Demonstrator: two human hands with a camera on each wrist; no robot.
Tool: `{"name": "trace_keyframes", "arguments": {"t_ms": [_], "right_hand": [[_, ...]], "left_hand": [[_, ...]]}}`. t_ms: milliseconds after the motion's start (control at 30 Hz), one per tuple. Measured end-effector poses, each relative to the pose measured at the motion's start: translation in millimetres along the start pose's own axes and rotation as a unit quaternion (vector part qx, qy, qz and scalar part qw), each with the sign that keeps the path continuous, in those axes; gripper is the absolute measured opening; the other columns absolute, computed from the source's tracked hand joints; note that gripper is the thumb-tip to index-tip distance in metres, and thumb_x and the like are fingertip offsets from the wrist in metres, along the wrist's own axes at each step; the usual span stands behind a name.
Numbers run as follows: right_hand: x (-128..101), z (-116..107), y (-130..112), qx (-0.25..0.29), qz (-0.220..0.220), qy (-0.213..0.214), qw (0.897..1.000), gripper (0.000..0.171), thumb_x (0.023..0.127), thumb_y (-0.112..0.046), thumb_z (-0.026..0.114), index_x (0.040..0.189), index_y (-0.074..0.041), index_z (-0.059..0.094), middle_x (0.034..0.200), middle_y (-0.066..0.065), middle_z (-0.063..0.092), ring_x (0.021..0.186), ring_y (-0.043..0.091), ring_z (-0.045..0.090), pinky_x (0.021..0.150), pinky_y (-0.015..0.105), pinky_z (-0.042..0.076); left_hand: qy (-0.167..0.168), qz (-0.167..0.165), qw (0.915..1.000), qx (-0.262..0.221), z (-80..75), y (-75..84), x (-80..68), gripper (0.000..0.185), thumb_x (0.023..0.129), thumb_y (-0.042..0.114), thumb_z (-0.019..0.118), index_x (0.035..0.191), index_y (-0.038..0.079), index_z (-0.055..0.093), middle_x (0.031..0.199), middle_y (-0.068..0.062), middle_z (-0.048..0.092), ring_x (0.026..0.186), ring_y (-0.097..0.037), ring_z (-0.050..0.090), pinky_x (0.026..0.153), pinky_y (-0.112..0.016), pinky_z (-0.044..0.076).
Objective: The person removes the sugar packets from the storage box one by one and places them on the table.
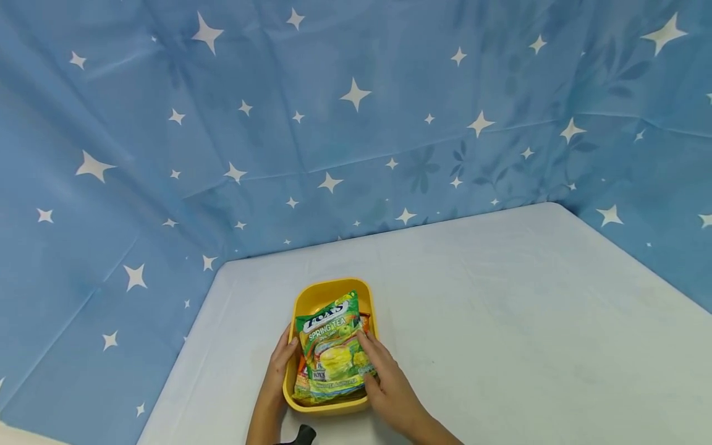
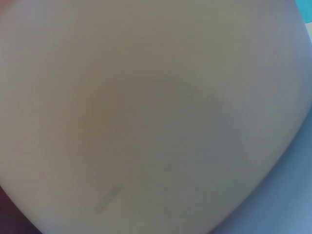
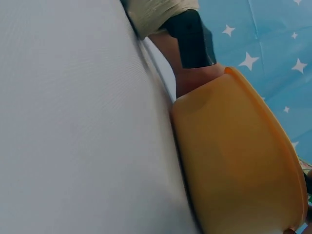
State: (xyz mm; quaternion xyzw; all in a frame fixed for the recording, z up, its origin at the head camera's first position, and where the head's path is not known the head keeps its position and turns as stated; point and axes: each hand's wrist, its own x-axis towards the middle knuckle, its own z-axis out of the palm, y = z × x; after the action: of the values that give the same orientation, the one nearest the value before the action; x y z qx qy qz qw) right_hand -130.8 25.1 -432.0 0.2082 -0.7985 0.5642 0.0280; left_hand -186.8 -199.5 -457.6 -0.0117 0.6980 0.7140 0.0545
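A yellow plastic tub [image 1: 317,293] stands on the white table, holding a green FOX'S Spring Tea candy bag [image 1: 334,358] on top of orange-coloured packaging [image 1: 301,371]. My left hand [image 1: 278,364] grips the tub's left wall, its thumb at the rim. On the other side, my right hand [image 1: 392,389] rests its extended fingers on the right part of the candy bag, over the tub's right rim. The right wrist view shows the tub's outer side [image 3: 234,156] close up and the left forearm [image 3: 168,51] behind it. A blurred pale surface fills the left wrist view.
The white-covered table [image 1: 500,309] extends right and behind the tub. A blue curtain with white stars [image 1: 356,142] hangs along its back and sides. A black strap or device [image 3: 192,39] sits on the left wrist, beside a beige cuff [image 3: 158,14].
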Motion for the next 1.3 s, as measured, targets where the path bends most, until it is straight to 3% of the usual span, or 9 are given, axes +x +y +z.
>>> {"name": "trace_keyframes", "arguments": {"t_ms": [200,367,533,800,1067,1300], "right_hand": [[3,-5,3,0.072,0.054,0.001,0.996,0.068,0.083,0.006,0.044,0.144,-0.017,0.027,0.15,0.0,0.025,0.138,0.021,0.021,0.109,0.043,0.024],[7,-15,5,0.157,0.087,0.01,0.984,0.068,0.083,0.007,0.042,0.145,-0.016,0.024,0.152,0.004,0.019,0.138,0.025,0.018,0.108,0.037,0.027],[11,-25,11,0.205,0.096,0.028,0.974,0.068,0.084,0.008,0.04,0.145,-0.018,0.024,0.152,0.005,0.017,0.138,0.025,0.02,0.107,0.031,0.029],[17,-42,17,0.282,0.11,0.061,0.951,0.07,0.081,0.012,0.037,0.144,-0.016,0.027,0.15,0.011,0.023,0.128,0.03,0.039,0.092,0.024,0.047],[20,-51,26,0.323,0.158,0.097,0.928,0.068,0.08,0.013,0.038,0.141,-0.016,0.034,0.146,0.007,0.033,0.116,0.018,0.049,0.078,0.025,0.052],[22,-56,28,0.312,0.158,0.106,0.931,0.066,0.08,0.013,0.038,0.141,-0.012,0.032,0.148,0.008,0.029,0.116,0.018,0.047,0.075,0.022,0.051]], "left_hand": [[0.01,-0.009,0.9999,0.009,-0.5,-0.8,-0.7,0.058,0.097,0.037,0.033,0.148,0.019,0.011,0.15,-0.012,0.021,0.119,-0.011,0.043,0.091,-0.013,0.04],[0.006,-0.005,0.9999,0.012,0.0,-1.1,-1.8,0.056,0.098,0.035,0.031,0.148,0.02,0.011,0.15,-0.014,0.022,0.122,-0.017,0.042,0.094,-0.02,0.041],[0.001,-0.004,1.0,0.006,1.2,-0.8,-2.8,0.055,0.098,0.035,0.03,0.148,0.021,0.009,0.15,-0.014,0.022,0.127,-0.024,0.04,0.1,-0.03,0.04],[0.007,-0.003,0.9998,0.02,2.4,-0.7,-3.8,0.058,0.097,0.033,0.031,0.148,0.016,0.007,0.152,-0.016,0.012,0.137,-0.038,0.017,0.11,-0.053,0.019],[0.013,-0.009,0.9995,0.027,2.5,-0.8,-2.7,0.059,0.097,0.033,0.032,0.148,0.015,0.009,0.152,-0.016,0.012,0.138,-0.038,0.017,0.11,-0.052,0.019],[0.015,-0.006,0.9994,0.032,2.4,-0.3,-1.9,0.059,0.096,0.033,0.033,0.148,0.015,0.009,0.152,-0.017,0.012,0.137,-0.039,0.017,0.11,-0.053,0.019]]}}
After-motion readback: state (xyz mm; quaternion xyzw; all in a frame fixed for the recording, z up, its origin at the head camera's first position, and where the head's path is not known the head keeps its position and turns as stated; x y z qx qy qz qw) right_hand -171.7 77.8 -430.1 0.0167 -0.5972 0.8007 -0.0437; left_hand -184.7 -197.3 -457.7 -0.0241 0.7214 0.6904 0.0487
